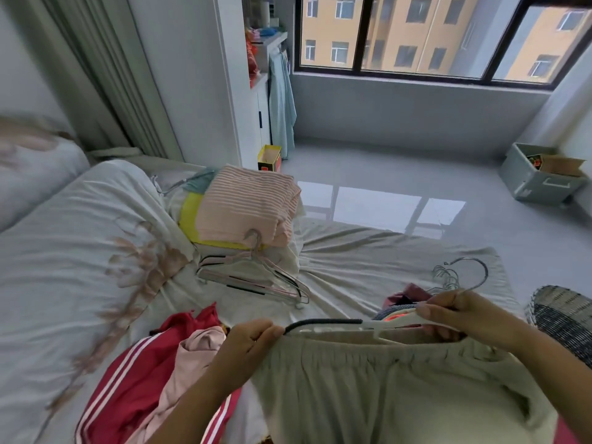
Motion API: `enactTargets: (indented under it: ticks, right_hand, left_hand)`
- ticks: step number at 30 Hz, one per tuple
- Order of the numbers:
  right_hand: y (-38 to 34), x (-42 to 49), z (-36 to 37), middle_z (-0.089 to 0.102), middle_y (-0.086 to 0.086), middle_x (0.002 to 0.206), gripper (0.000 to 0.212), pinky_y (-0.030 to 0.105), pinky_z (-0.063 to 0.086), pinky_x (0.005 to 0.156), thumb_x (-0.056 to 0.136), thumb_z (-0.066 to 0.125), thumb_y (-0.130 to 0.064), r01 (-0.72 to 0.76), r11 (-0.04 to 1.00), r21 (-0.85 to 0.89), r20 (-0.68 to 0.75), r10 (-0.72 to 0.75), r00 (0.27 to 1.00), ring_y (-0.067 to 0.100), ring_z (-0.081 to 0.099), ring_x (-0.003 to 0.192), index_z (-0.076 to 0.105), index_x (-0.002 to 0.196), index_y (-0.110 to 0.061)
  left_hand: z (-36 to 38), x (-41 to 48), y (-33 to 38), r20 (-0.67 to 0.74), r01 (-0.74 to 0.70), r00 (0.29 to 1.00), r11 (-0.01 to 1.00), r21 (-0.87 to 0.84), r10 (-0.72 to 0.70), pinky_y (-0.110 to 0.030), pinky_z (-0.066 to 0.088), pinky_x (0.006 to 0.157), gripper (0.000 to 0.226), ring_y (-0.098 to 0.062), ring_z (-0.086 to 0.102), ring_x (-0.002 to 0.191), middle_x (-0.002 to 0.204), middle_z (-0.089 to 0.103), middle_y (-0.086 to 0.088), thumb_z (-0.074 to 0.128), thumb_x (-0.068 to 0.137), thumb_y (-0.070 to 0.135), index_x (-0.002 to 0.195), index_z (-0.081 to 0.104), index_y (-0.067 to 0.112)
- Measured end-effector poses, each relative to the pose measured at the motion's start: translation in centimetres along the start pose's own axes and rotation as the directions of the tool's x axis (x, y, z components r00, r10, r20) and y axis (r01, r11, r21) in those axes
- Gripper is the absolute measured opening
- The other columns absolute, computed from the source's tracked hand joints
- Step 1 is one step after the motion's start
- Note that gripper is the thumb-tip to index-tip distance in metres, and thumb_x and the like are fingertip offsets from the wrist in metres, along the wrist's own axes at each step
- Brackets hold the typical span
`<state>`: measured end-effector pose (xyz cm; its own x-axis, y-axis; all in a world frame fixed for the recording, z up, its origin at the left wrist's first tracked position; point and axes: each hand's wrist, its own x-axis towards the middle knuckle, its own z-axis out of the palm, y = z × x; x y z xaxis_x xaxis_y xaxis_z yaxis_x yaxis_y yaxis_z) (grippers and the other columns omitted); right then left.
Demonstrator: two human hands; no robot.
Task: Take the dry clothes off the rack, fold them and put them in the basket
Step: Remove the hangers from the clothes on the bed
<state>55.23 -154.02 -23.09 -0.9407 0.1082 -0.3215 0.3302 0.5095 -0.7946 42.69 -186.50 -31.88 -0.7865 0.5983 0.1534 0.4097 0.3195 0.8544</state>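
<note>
A pale beige garment (384, 386) with an elastic waistband hangs in front of me over the bed, with a white hanger (346, 325) at its waistband. My left hand (250, 339) pinches the waistband's left end. My right hand (455, 314) grips the hanger at its neck near the metal hook. A folded pink striped garment (246, 206) lies on a yellow one at the bed's far side. A woven basket (563, 315) shows at the right edge.
Several empty hangers (253, 277) lie on the bed sheet (368, 261), with more hooks (448, 277) near my right hand. A red striped garment (134, 379) and a pink one (192, 363) lie at the lower left. A grey crate (541, 177) stands on the floor.
</note>
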Motion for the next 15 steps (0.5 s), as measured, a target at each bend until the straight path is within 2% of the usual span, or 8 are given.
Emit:
enactTargets:
  ticks: [3, 5, 7, 9, 10, 12, 14, 15]
  right_hand:
    - [0.5, 0.0, 0.2, 0.04, 0.003, 0.043, 0.044, 0.023, 0.036, 0.05, 0.084, 0.058, -0.037, 0.023, 0.972, 0.235, -0.221, 0.031, 0.975, 0.014, 0.037, 0.04, 0.053, 0.049, -0.011]
    - [0.5, 0.1, -0.3, 0.031, 0.003, 0.041, 0.044, 0.018, 0.031, 0.044, 0.079, 0.058, -0.047, 0.102, 0.832, 0.545, -0.376, 0.134, 0.917, 0.013, 0.025, 0.034, 0.056, 0.052, -0.013]
    - [-0.1, 0.3, -0.9, 0.028, -0.001, 0.039, 0.042, 0.011, 0.029, 0.036, 0.086, 0.052, -0.045, 0.205, 0.672, 0.712, -0.45, 0.213, 0.867, 0.008, 0.021, 0.03, 0.057, 0.062, -0.01]
    - [-1.0, 0.8, -0.6, 0.03, -0.004, 0.038, 0.041, 0.01, 0.03, 0.032, 0.096, 0.043, -0.038, 0.246, 0.579, 0.778, -0.448, 0.235, 0.863, 0.005, 0.022, 0.028, 0.052, 0.071, -0.006]
    - [-1.5, 1.1, -0.3, 0.033, -0.003, 0.04, 0.04, 0.01, 0.028, 0.032, 0.096, 0.042, -0.037, 0.239, 0.586, 0.774, -0.435, 0.217, 0.874, 0.005, 0.024, 0.029, 0.052, 0.074, -0.006]
    - [-2.7, 1.7, 0.8, 0.04, -0.002, 0.046, 0.039, 0.015, 0.029, 0.036, 0.088, 0.051, -0.041, 0.235, 0.631, 0.739, -0.421, 0.16, 0.893, 0.007, 0.03, 0.036, 0.055, 0.078, -0.004]
    - [-3.9, 2.5, 1.2, 0.046, -0.002, 0.051, 0.04, 0.017, 0.033, 0.039, 0.074, 0.061, -0.041, 0.289, 0.62, 0.73, -0.428, 0.084, 0.9, 0.007, 0.037, 0.042, 0.059, 0.082, -0.002]
    - [-4.6, 2.8, 1.0, 0.046, -0.003, 0.051, 0.036, 0.016, 0.033, 0.039, 0.076, 0.061, -0.038, 0.339, 0.588, 0.734, -0.449, 0.047, 0.892, 0.006, 0.038, 0.043, 0.059, 0.083, -0.002]
  left_hand:
    - [0.6, 0.3, 0.1, 0.021, 0.083, 0.996, 0.996, -0.041, -0.083, -0.015, 0.028, 0.052, 0.031, -0.001, 0.038, 0.053, 0.053, 0.043, 0.016, 0.044, 0.07, 0.065, 0.061, 0.05, 0.035]
    - [1.6, 0.0, 0.3, 0.037, 0.142, 0.989, 0.987, -0.07, -0.14, -0.016, 0.028, 0.053, 0.038, -0.001, 0.038, 0.054, 0.053, 0.044, 0.017, 0.054, 0.062, 0.066, 0.058, 0.049, 0.028]
    - [3.2, -0.4, 0.7, 0.038, 0.197, 0.98, 0.97, -0.145, -0.194, -0.017, 0.03, 0.052, 0.052, -0.001, 0.037, 0.053, 0.053, 0.044, 0.016, 0.064, 0.051, 0.07, 0.063, 0.046, 0.023]
    - [4.5, -0.4, 2.2, 0.08, 0.267, 0.964, 0.907, -0.325, -0.255, -0.016, 0.033, 0.051, 0.059, -0.001, 0.038, 0.053, 0.054, 0.043, 0.013, 0.074, 0.051, 0.061, 0.07, 0.044, 0.014]
    - [5.0, -0.2, 3.1, 0.115, 0.314, 0.949, 0.845, -0.433, -0.294, -0.017, 0.035, 0.051, 0.053, -0.004, 0.041, 0.053, 0.055, 0.044, 0.012, 0.077, 0.056, 0.05, 0.073, 0.044, 0.012]
    - [5.3, 0.4, 4.7, 0.168, 0.358, 0.931, 0.72, -0.595, -0.325, -0.018, 0.04, 0.049, 0.038, -0.007, 0.048, 0.052, 0.057, 0.049, 0.005, 0.075, 0.063, 0.03, 0.074, 0.045, 0.01]
    - [5.1, 0.4, 4.9, 0.166, 0.351, 0.929, 0.651, -0.673, -0.33, -0.021, 0.042, 0.048, 0.039, -0.009, 0.049, 0.051, 0.058, 0.05, 0.001, 0.078, 0.057, 0.027, 0.07, 0.046, 0.011]
    - [4.8, 0.0, 4.9, 0.151, 0.333, 0.934, 0.634, -0.698, -0.323, -0.024, 0.042, 0.049, 0.039, -0.011, 0.049, 0.052, 0.058, 0.05, -0.001, 0.08, 0.052, 0.029, 0.068, 0.047, 0.012]
